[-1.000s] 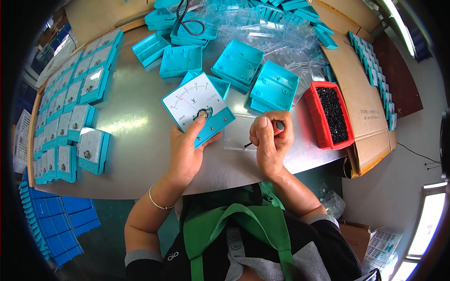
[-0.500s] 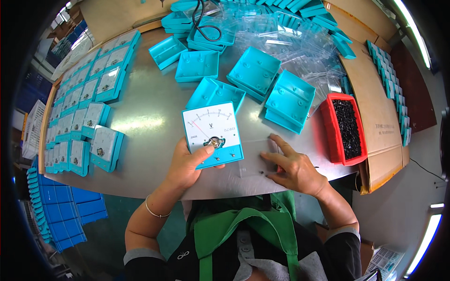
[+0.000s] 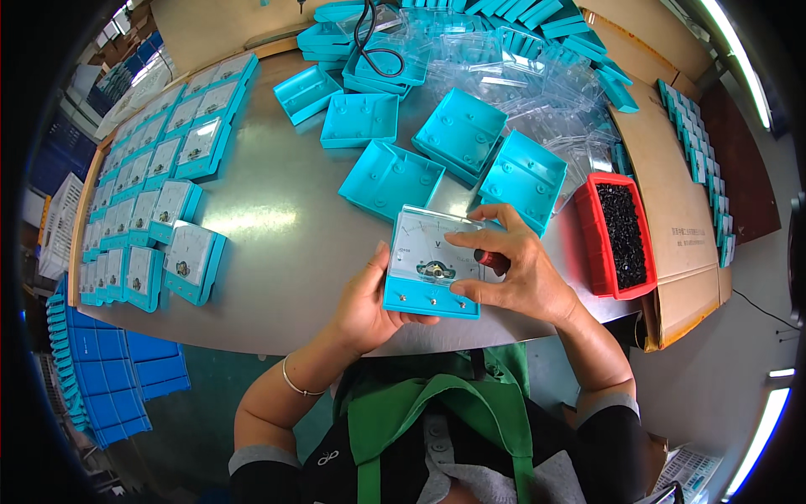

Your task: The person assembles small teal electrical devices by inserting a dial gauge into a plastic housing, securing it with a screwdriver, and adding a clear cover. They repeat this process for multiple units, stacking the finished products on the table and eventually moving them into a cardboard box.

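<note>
Above the near table edge, my left hand is closed on the left side of a voltmeter with a white dial and teal base. Over the dial lies a clear plastic cover. My right hand grips this cover by its right side, thumb at the lower part and fingers at the top. Tucked in that hand is a dark red handle; the rest of the tool is hidden. Just beyond the meter sit open teal cases.
Rows of teal-based meters stand on the left. A red bin of small black parts is on the right, beside cardboard. Clear covers and teal cases are heaped at the back, with a black cable.
My left hand has moved the voltmeter right and nearer. My right hand has lifted the clear cover off the tabletop and brought it onto the dial.
</note>
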Available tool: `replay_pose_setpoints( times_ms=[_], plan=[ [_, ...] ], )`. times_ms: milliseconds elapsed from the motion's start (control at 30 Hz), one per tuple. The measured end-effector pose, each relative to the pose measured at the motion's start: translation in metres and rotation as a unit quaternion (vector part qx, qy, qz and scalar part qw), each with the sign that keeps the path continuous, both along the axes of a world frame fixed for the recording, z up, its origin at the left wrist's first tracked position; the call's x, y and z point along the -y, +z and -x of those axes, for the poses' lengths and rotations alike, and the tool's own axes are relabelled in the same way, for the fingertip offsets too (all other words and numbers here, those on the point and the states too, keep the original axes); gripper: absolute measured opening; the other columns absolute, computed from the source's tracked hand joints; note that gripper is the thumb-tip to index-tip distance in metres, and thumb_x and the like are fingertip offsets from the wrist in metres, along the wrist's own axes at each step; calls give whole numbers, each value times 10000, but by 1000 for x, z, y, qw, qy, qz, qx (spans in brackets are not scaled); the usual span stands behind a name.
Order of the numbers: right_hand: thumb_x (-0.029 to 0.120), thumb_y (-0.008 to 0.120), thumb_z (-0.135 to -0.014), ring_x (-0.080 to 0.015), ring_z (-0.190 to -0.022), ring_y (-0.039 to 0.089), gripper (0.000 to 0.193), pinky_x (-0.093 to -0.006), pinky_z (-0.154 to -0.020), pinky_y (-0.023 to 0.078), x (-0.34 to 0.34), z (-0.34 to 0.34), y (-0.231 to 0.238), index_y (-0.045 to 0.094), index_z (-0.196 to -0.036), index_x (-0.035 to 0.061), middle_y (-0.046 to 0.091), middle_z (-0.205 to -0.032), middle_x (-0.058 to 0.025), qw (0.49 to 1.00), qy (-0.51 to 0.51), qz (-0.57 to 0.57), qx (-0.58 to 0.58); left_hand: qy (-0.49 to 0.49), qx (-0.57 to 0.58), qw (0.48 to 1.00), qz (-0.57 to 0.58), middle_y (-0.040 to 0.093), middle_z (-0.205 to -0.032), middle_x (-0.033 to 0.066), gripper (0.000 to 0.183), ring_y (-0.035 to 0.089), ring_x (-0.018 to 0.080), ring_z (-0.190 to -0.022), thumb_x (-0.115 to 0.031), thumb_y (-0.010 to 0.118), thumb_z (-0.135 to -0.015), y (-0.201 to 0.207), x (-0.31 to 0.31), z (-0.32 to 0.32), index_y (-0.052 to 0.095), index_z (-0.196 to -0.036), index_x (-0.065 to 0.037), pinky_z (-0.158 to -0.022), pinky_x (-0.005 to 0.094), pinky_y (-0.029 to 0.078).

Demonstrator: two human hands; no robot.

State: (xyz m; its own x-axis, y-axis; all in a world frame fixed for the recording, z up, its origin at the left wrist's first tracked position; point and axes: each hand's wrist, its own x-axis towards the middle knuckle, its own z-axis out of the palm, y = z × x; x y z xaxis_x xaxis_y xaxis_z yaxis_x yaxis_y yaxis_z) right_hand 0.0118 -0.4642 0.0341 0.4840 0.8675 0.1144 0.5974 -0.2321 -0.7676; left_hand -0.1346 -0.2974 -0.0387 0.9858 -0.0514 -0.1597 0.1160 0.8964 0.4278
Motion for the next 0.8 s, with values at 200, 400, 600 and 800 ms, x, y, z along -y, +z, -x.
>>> replay_pose_setpoints(
  times_ms=[200, 400, 600, 800],
  plan=[
    [220, 824, -641, -220, -799, 636, 499, -316, -717, 551, 5, 0, -1, 672, -1103, 108, 458, -1202, -171, 999, 18, 28, -9, -4, 0, 1000, 7, 570, -1193, 174, 583, 631, 295, -1005, -494, 218, -986, -8, 5, 3, 381, -1334, -55, -721, 445, 590],
    [167, 849, -624, -209, -771, 636, 539, -312, -700, 559, 13, 10, -8, 652, -1120, 83, 427, -1234, -182, 997, 58, -25, 53, 39, -15, 982, -182, 583, -1152, 148, 466, 589, 245, -1058, -197, 544, -922, 21, 25, 4, 385, -1308, 13, -901, 410, 496],
    [130, 729, -773, -112, -591, 544, 548, -248, -526, 474, 32, 17, -19, 510, -1269, 50, 492, -1205, -134, 955, -71, -123, -262, 33, -2, 976, -216, 548, -1205, 141, 525, 558, 220, -1088, -94, 644, -842, 10, 13, 8, 400, -1289, 35, -945, 396, 449],
    [90, 640, -845, -34, -590, 537, 158, -188, -475, 408, 17, 42, -59, 663, -974, 2, 639, -744, 12, 886, -52, -158, -433, 3, 18, 989, -146, 539, -1216, 156, 540, 555, 242, -1101, -122, 646, -841, 33, 19, 1, 392, -1292, 33, -955, 416, 448]
  ],
)
